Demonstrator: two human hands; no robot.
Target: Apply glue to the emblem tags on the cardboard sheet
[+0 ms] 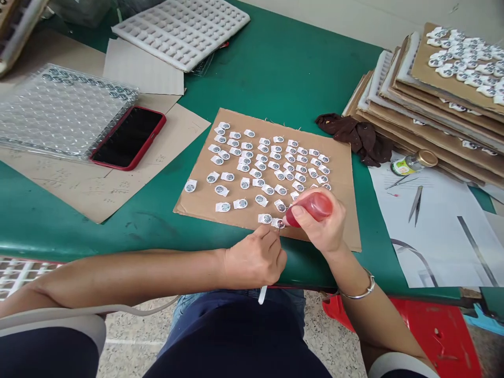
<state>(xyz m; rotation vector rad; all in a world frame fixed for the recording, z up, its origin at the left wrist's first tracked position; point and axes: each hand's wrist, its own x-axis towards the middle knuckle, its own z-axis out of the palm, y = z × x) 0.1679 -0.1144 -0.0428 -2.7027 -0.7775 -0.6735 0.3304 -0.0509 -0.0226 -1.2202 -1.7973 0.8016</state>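
Note:
My right hand (331, 227) grips a red squeeze bottle (318, 206), its nozzle pointing down and left over a small white piece with a round dark-patterned face (279, 223) near the front edge of a cardboard sheet (334, 210). Just below that piece, my left hand (255, 260) is closed around a thin tool with a white handle (262, 295). The handle sticks out under the fist, and a fine dark tip shows by the piece; what kind of tool it is stays hidden. Rows of similar small pieces (261, 200) lie spread over the cardboard.
To the left are a red-cased phone (128, 137), a clear plastic tray (51, 118) and a white tray (181, 31). At right, stacked cardboard layers (433, 113) hold more pieces. A dark cloth (360, 137), a small glass jar (413, 162) and tweezers (416, 206) lie nearby.

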